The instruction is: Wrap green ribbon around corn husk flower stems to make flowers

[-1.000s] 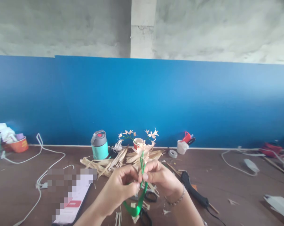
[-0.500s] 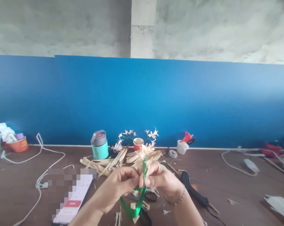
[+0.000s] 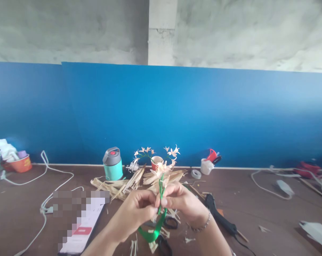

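Note:
Both my hands meet over the brown table, pinching a small handmade flower stem (image 3: 161,185) with pale straw petals at its top. My left hand (image 3: 138,210) grips the green stem from the left with fingers curled. My right hand (image 3: 181,202), wearing a bead bracelet, pinches the stem from the right. A strip of green tape (image 3: 153,233) loops down from the stem below my hands. Behind the stem stands a red cup (image 3: 156,161) holding finished straw flowers (image 3: 171,152).
A teal bottle (image 3: 113,164) stands at the back, with dried straw leaves (image 3: 118,184) beside it. A black glue gun (image 3: 221,215) lies to the right, scissors (image 3: 169,223) under my hands, a phone (image 3: 79,227) to the left. White cables (image 3: 45,177), a tape roll (image 3: 196,174) and a white cup (image 3: 206,165) lie around.
The stem tilted slightly right half a second ago and is back upright. My fingers have shifted a little on it, and the green tape loop has swung slightly.

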Demonstrator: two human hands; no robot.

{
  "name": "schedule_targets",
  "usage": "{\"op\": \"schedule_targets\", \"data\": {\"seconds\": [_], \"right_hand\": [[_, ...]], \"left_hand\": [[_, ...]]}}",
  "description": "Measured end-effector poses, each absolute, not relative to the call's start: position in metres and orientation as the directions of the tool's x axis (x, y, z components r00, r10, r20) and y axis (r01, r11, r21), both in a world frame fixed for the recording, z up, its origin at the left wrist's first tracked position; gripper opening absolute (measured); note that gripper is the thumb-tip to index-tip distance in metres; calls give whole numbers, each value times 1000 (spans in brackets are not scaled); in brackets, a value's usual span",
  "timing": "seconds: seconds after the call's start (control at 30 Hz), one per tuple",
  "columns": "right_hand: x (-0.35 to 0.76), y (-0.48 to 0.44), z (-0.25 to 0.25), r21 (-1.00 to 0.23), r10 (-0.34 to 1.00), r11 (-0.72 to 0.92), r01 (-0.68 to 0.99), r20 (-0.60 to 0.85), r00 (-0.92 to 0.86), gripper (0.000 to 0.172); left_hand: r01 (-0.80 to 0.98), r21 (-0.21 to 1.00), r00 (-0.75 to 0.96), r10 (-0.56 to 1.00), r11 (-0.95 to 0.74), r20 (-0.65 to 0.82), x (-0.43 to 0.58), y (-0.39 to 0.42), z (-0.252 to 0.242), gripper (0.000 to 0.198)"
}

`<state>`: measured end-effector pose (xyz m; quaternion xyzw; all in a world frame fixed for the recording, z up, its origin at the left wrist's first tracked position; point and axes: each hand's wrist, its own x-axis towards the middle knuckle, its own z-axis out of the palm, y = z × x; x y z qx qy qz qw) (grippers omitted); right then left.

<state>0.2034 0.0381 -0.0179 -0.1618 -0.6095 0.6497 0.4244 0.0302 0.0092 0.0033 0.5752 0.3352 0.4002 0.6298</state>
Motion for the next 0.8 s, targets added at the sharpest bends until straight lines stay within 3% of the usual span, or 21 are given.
{"op": "schedule_targets", "data": {"seconds": [0.37, 0.6, 0.8], "right_hand": [[200, 32, -11, -927, 754, 69, -368, 290, -590, 8], [195, 31, -6, -929, 784, 95, -357, 291, -549, 14], [193, 31, -2, -965, 900, 42, -258, 149, -410, 16]], "left_hand": [[-214, 958, 434, 897, 191, -82, 26, 11, 0, 11], [-219, 967, 329, 943, 129, -51, 30, 12, -1, 15], [11, 998, 243, 969, -57, 53, 30, 11, -1, 17]]}}
